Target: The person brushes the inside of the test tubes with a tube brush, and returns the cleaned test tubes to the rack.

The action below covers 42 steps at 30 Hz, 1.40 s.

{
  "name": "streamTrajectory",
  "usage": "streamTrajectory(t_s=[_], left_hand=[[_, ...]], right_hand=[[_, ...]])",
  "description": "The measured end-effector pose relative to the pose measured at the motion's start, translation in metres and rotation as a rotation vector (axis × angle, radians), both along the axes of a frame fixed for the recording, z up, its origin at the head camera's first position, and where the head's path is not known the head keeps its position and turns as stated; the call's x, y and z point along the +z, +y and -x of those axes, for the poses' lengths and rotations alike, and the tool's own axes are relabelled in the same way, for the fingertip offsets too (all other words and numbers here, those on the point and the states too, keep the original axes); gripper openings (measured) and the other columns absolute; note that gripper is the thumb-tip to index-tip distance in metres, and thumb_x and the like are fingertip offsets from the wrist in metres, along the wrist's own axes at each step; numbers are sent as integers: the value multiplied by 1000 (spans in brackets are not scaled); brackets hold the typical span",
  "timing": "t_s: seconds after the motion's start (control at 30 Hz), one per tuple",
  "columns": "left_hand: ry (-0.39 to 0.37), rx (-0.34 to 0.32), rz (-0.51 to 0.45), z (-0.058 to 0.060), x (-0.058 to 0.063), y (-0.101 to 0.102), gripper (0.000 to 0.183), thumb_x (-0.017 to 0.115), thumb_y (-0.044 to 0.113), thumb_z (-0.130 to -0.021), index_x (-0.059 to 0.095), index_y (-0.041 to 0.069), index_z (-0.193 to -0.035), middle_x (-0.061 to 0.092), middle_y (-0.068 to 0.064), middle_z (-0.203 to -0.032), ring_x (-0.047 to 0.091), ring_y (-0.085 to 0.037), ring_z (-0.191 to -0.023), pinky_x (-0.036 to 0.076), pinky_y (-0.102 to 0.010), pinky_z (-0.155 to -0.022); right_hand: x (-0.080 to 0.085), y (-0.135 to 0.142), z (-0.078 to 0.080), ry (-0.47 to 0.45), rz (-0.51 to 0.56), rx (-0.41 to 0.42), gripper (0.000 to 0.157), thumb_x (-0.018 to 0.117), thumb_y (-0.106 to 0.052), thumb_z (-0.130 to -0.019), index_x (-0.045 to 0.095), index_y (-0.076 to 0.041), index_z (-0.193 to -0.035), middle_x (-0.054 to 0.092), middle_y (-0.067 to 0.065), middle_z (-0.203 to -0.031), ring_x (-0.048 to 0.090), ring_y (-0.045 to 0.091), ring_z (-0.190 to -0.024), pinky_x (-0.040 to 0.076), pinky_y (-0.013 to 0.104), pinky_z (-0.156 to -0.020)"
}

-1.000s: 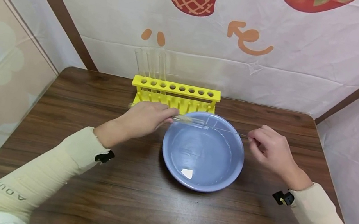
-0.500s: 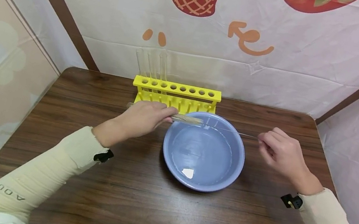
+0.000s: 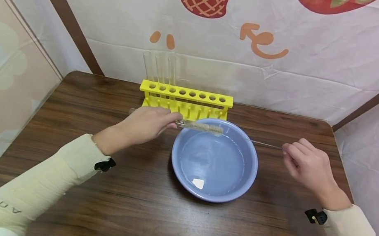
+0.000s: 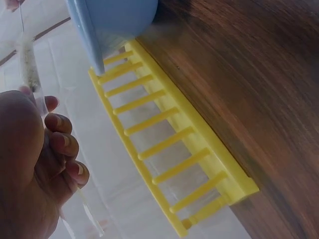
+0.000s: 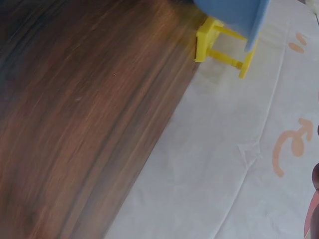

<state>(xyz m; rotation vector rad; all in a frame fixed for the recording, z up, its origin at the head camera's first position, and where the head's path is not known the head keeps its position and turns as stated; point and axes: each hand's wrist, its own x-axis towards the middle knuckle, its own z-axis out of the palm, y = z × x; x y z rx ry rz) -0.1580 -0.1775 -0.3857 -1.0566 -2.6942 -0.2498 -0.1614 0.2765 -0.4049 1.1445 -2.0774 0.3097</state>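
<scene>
A clear glass test tube lies nearly level in my left hand, whose fingers curl round it. Pale bristles of a test tube brush show at the tube's right-hand end, over the far part of the blue basin. To the right, my right hand pinches the brush's thin wire handle. In the left wrist view the bristles reach up beyond my fingers and the tube slants down below them. Only the edge of my right fingers enters the right wrist view.
Behind the basin stands a yellow test tube rack with pegs along its base. Three clear test tubes stand in its left holes. Water fills part of the basin. A patterned cloth hangs behind the wooden table.
My right hand has moved rightward with the wire handle, drawing the bristles to the right. My left hand, with the test tube, has shifted slightly left.
</scene>
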Motion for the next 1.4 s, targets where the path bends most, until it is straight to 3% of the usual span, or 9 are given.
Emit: streamTrajectory(t_s=[0.27, 0.57, 0.8, 0.97, 1.1, 1.27, 1.4], left_hand=[[-16, -13, -9, 0, -2, -5, 20, 58, 28, -104, 61, 14, -117, 62, -1, -83, 63, -22, -75, 53, -42, -65], [-71, -20, -11, -3, 0, -7, 24, 53, 30, -107, 61, 14, -122, 70, -3, -99, 69, -24, -90, 56, -44, -76], [-90, -19, -9, -4, 0, -7, 20, 55, 26, -106, 62, 14, -121, 70, -2, -100, 69, -23, -90, 56, -44, -75], [-98, -17, -14, -4, 1, -8, 21, 57, 26, -105, 63, 14, -122, 71, -2, -104, 70, -23, -95, 56, -45, -78], [-101, -20, -20, -5, 2, -8, 22, 57, 27, -105, 63, 14, -122, 72, -3, -107, 70, -24, -98, 56, -45, -80], [-100, -11, -15, -5, 1, -9, 23, 54, 29, -107, 63, 15, -123, 72, -2, -105, 70, -24, -96, 56, -45, -78], [-66, -5, 4, -3, 1, -10, 23, 54, 30, -106, 62, 14, -122, 71, -3, -97, 69, -24, -89, 56, -43, -74]], right_hand=[[-1, 5, -3, 129, 4, 25, 28, 50, -12, -104, 66, 3, -86, 61, 11, -70, 53, 27, -57, 42, 41, -42], [4, 3, -7, 301, 46, 50, 25, 51, -1, -104, 65, 5, -84, 58, 12, -67, 47, 29, -52, 38, 42, -40], [4, 7, -7, 344, 74, 52, 25, 50, 5, -104, 65, 6, -84, 58, 13, -66, 46, 29, -51, 38, 43, -41], [0, 10, -5, 314, 126, 48, 25, 52, -1, -103, 64, 5, -82, 59, 12, -65, 48, 30, -51, 39, 43, -41], [-3, 16, -4, 239, 118, 50, 27, 51, -4, -102, 64, 5, -81, 60, 13, -67, 50, 31, -53, 38, 44, -41], [-6, 25, -4, 88, 29, 6, 29, 43, -4, -99, 67, 3, -85, 63, 12, -72, 54, 29, -60, 38, 40, -43], [-6, 30, -4, -84, 6, -26, 32, 40, -9, -100, 69, -3, -88, 66, 6, -76, 55, 20, -65, 39, 35, -49]])
